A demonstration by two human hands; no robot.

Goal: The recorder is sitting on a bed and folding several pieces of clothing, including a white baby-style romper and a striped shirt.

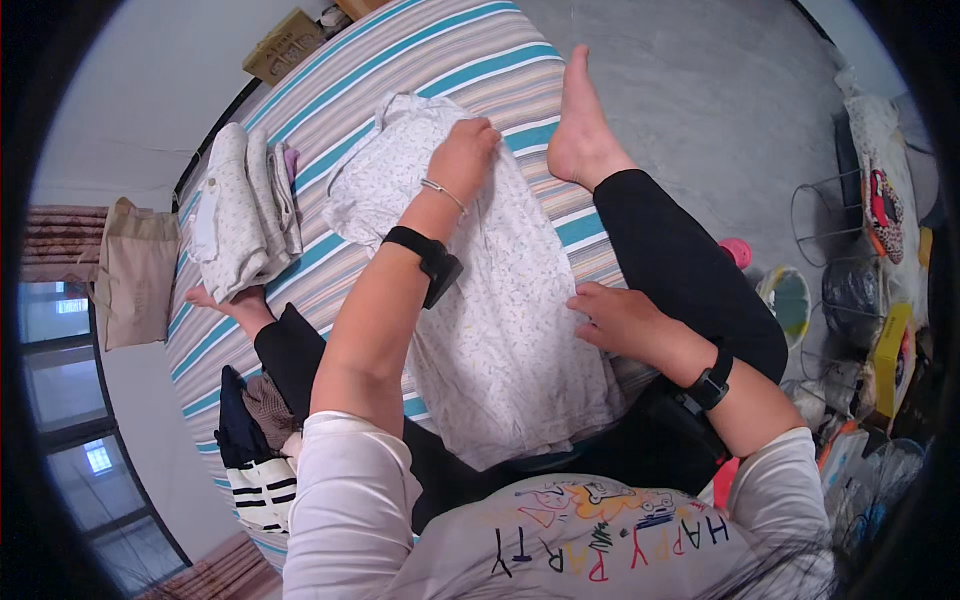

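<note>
A white cotton garment with a small print (510, 322) is spread lengthwise between my legs, somewhat wrinkled. My left hand (466, 154) lies over its upper right edge, fingers curled around the cloth there. Lower down, the fingers of my right hand (619, 319) touch the right edge of the garment, thumb and fingertips apart. Whether any cloth is tucked beneath the right palm is hidden. The near end of the garment reaches my lap. Beneath it is a striped bed sheet (480, 71) in teal, white, grey and beige.
Folded light printed clothes (236, 217) are stacked at the left by my foot. Dark and striped clothes (259, 487) lie near my left elbow. A cloth bag (139, 277) stands beyond the bed's left edge. On the right, a bucket (784, 304) and wire racks (825, 217) stand on the floor.
</note>
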